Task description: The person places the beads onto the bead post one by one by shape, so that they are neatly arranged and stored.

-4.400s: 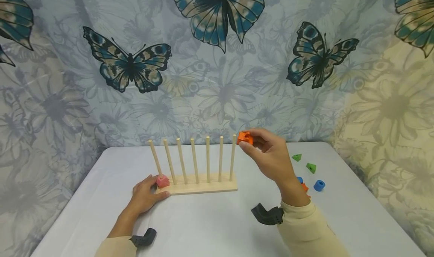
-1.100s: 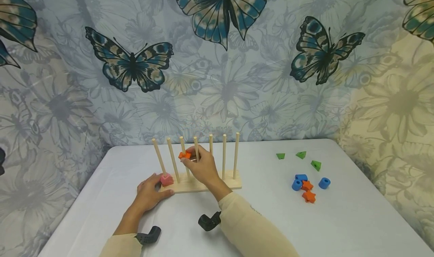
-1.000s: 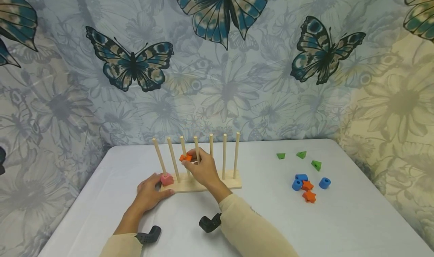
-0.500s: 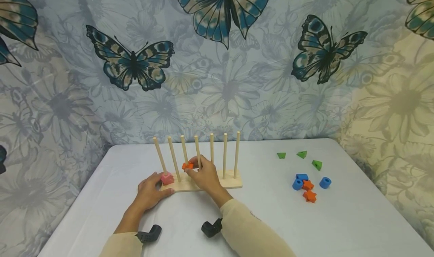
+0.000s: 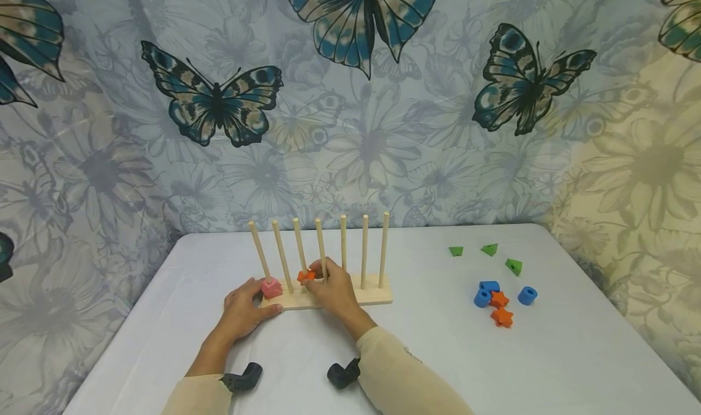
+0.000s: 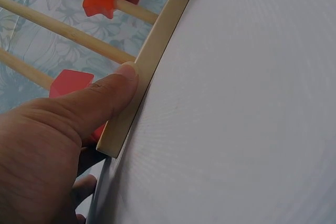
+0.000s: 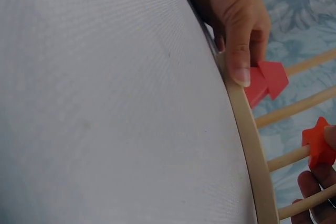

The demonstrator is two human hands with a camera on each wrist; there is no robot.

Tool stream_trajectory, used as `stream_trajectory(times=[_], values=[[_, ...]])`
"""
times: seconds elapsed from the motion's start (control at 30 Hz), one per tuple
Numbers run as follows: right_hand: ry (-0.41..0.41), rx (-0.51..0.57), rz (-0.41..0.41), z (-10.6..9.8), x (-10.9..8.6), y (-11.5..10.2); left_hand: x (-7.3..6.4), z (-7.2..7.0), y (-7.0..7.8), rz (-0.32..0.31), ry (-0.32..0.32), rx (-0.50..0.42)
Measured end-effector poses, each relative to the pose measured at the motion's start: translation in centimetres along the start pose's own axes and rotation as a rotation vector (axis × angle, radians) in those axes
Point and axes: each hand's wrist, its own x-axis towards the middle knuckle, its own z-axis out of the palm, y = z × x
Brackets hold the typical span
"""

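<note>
A wooden peg stand (image 5: 378,295) with several upright pegs stands mid-table. My left hand (image 5: 241,310) grips its left end, the thumb laid along the front edge of the base, as the left wrist view shows. Pink blocks (image 7: 270,80) sit stacked low on the leftmost peg, right beside that thumb. My right hand (image 5: 336,292) pinches an orange star bead (image 6: 102,1) threaded on the third peg from the left. The bead is near the bottom of the peg, a little above the base. The fourth peg passes in front of the right hand's fingers.
On the table's right side lie three green triangular beads (image 5: 513,266), three blue cylinder beads (image 5: 527,295) and two orange star beads (image 5: 501,317). A butterfly-patterned cloth (image 5: 372,147) rises behind the table. Dark wrist cameras (image 5: 344,373) jut from both sleeves.
My right hand has brought the orange star bead leftward from beside the rightmost peg, over the third peg, and slid it down. The left hand keeps its grip on the stand.
</note>
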Motion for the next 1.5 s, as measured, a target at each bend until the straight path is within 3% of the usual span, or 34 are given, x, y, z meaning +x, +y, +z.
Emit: stream_trajectory(times=[0.37, 0.53, 0.8, 1.17, 1.4, 1.5], values=[[-0.007, 0.004, 0.007, -0.2, -0.2, 0.1, 0.0, 0.0, 0.0, 0.007, 0.008, -0.003], [-0.002, 0.008, -0.074, -1.3, -0.6, -1.0, 0.1, 0.0, -0.1, 0.010, 0.011, -0.002], [-0.005, -0.024, -0.175, -3.9, -1.5, -3.4, 0.1, 0.0, 0.0, 0.003, 0.011, 0.011], [0.067, 0.056, -0.304, -8.1, -2.7, -5.7, 0.0, 0.1, -0.1, -0.006, 0.010, 0.004], [0.123, -0.017, -0.407, -12.5, -4.9, -9.4, 0.0, 0.0, 0.0, -0.009, 0.007, -0.005], [0.147, -0.061, -0.425, -14.1, -5.5, -9.8, -0.1, 0.0, 0.1, -0.012, 0.007, -0.009]])
